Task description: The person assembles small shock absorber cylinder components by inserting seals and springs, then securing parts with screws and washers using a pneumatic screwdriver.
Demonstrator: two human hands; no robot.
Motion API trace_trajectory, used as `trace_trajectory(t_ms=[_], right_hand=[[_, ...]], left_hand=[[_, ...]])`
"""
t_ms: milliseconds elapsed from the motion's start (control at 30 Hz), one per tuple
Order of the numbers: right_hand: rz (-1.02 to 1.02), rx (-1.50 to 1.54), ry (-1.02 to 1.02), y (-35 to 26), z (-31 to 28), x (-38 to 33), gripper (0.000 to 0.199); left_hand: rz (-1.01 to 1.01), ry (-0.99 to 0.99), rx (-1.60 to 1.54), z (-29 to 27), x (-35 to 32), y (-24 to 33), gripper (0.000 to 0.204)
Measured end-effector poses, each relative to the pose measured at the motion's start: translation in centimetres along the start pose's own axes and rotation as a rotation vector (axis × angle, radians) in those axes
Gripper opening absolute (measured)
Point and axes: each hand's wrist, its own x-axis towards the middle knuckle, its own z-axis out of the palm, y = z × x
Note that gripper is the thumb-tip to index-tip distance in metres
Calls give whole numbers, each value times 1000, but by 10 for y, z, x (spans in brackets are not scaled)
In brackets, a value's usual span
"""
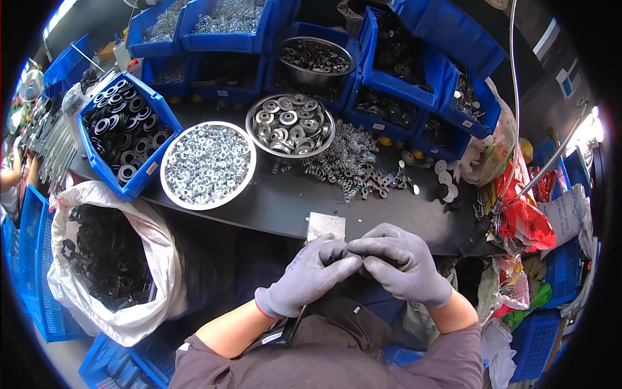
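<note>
Both hands wear grey work gloves and meet in front of the table's near edge. My left hand [314, 275] is closed, its thumb and fingers pinched toward the right hand. Fingers curled and tips pressed together, my right hand [405, 262] touches the left one's fingertips. A small dark bit shows between them, too hidden to name. Just beyond the left fingers, a square silver metal plate [326, 225] lies at the table's front edge. Farther back on the black table [285, 211] are a heap of coil springs [343, 152] and small metal links [370, 180].
A white-rimmed bowl [164, 178] holds small metal bushings; a steel bowl [253, 144] holds round wheels. Blue bins [223, 43] of parts line the back, and another blue bin [129, 189] holds rings. A white sack [167, 259] of dark parts stands at left, plastic bags [525, 217] at right.
</note>
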Motion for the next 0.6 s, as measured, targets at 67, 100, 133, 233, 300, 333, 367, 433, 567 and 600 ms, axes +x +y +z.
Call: trace_trajectory(t_ms=[67, 100, 133, 233, 300, 333, 367, 433, 567, 600], right_hand=[[17, -27, -15, -5, 0, 2, 36], [18, -29, -13, -6, 1, 1, 36], [3, -68, -6, -6, 1, 1, 36], [2, -135, -18, -5, 0, 0, 36], [17, -160, -36, -5, -3, 2, 36], [5, -192, -57, -6, -4, 3, 36], [-7, -224, -78, -7, -6, 5, 36], [-1, -250, -116, -13, -9, 11, 35], [47, -345, -253, -26, -15, 22, 32], [52, -349, -252, -26, -17, 23, 32]], left_hand=[[13, 29, -35, 1, 0, -2, 26], [13, 26, -35, 2, 0, -2, 26], [43, 36, -27, 3, 0, -2, 24], [102, 18, 3, -1, 1, -8, 20], [128, -11, 22, -6, 1, -10, 18], [243, -38, 77, -8, 2, -9, 16], [358, -64, 131, -9, 2, -8, 14], [383, -41, 149, -9, 1, -14, 14], [448, 21, 127, -4, 0, -19, 17], [450, 16, 123, -5, 1, -20, 17]])
